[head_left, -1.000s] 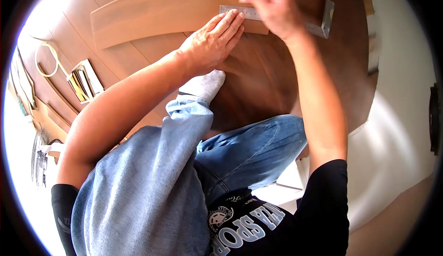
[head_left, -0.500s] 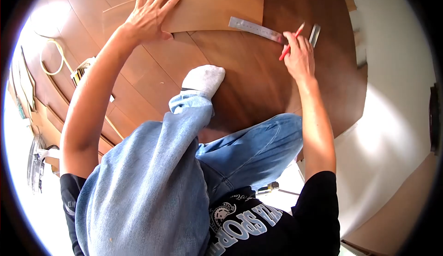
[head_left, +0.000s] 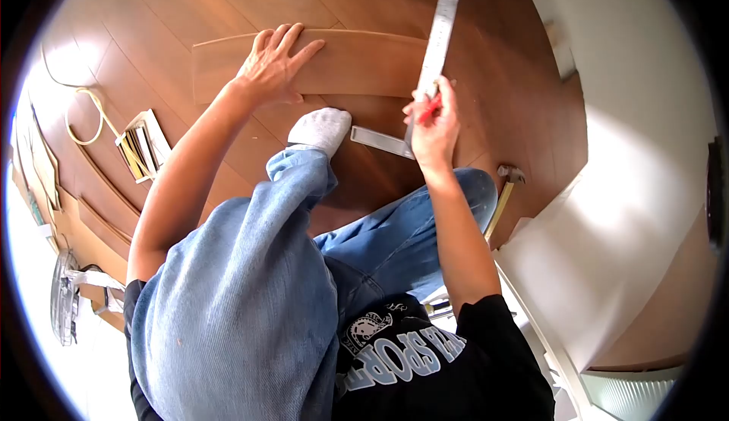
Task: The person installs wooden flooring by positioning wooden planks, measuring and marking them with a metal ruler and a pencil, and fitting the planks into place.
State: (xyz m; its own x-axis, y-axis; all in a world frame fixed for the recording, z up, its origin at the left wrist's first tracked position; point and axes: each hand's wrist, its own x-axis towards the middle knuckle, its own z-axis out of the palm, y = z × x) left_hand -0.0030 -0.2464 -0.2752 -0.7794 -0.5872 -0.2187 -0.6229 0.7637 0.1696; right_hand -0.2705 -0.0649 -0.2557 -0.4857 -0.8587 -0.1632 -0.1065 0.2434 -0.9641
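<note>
A brown board point(head_left: 364, 64) lies on the wooden floor. My left hand point(head_left: 275, 66) rests on its left part, fingers spread and holding nothing. In my right hand point(head_left: 434, 121) are a metal square point(head_left: 439, 37) and a red pencil point(head_left: 429, 108). The square's long ruled blade points up and away past the board's right end, and its shorter arm reaches left, near my socked foot point(head_left: 320, 129). My right fingers are closed around the square near its corner.
A hammer point(head_left: 510, 174) lies by my knee on the right. On the left are a box of long packets point(head_left: 143, 146), a loop of pale cord point(head_left: 93, 125) and thin wood strips point(head_left: 102, 172). A white wall point(head_left: 638, 117) stands at the right.
My right hand has lifted the square off the board and turned it, drawing it closer to me. The board appears lower in view, with my left hand still on it.
</note>
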